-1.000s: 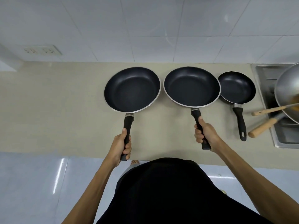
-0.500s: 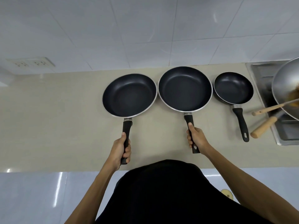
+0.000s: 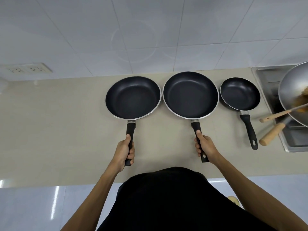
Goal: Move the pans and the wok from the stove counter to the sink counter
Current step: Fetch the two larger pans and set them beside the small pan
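Three black non-stick pans stand in a row on the beige counter (image 3: 58,130). My left hand (image 3: 124,151) grips the black handle of the left pan (image 3: 133,97). My right hand (image 3: 205,147) grips the handle of the large middle pan (image 3: 190,95). The two pan rims almost touch. A small pan (image 3: 240,94) rests untouched to the right, its handle pointing toward me. At the far right a grey metal wok (image 3: 293,90) with brown residue sits over the steel stove (image 3: 291,139), partly cut off by the frame edge.
Two wooden handles (image 3: 271,134) stick out from the wok area over the stove edge. A double wall socket (image 3: 26,69) is on the white tiled wall at left. The counter's front edge runs just ahead of my dark-clothed body (image 3: 175,197).
The two held pans have shifted slightly away from me and to the left on the counter, the middle one drawing close to the left one. Both hands kept their grip.
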`<state>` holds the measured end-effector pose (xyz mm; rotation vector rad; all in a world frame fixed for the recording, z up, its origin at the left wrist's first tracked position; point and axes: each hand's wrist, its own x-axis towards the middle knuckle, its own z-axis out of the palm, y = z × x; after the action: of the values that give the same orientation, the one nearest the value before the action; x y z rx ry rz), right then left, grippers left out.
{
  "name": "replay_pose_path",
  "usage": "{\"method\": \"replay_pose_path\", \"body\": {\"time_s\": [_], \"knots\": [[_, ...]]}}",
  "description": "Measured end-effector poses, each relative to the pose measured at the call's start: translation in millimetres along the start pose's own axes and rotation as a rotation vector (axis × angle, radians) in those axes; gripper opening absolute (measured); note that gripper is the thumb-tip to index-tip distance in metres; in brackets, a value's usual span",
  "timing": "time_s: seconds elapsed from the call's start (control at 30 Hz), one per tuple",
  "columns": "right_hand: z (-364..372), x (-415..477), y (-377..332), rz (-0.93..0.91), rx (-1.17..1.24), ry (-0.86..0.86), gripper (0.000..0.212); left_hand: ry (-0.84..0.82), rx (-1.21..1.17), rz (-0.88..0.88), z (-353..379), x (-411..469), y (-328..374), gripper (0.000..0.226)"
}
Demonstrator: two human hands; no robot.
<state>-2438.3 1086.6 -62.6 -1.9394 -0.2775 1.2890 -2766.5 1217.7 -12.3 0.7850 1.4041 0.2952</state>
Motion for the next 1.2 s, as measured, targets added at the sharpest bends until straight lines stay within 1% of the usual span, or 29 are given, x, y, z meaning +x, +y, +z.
{"method": "replay_pose_path", "body": {"time_s": [0.23,0.47,0.7,0.93,1.07,1.13,1.2], "knots": [[2,-1,-2,0.042,-0.014,0.016,0.052,-0.011,0.017,0.018,-2,18,-2,0.051],[1,1,-6,0.083,-0.030,0.000,0.052,0.013,0.044,0.059,5,34,-10,0.048],[-2,2,-6,0.108,-0.022,-0.025,0.054,0.065,0.090,0.069,6,42,-17,0.045],[-5,1,-5,0.075,-0.012,-0.060,0.056,0.124,0.135,0.096,10,43,-20,0.043],[-9,1,-2,0.045,-0.053,-0.085,0.056,0.216,0.282,0.130,18,38,-20,0.044],[-10,-4,3,0.015,-0.105,-0.083,0.052,0.292,0.443,0.164,24,30,-23,0.042],[-12,-9,8,-0.050,-0.195,-0.063,0.047,0.392,0.640,0.252,31,25,-29,0.052]]}}
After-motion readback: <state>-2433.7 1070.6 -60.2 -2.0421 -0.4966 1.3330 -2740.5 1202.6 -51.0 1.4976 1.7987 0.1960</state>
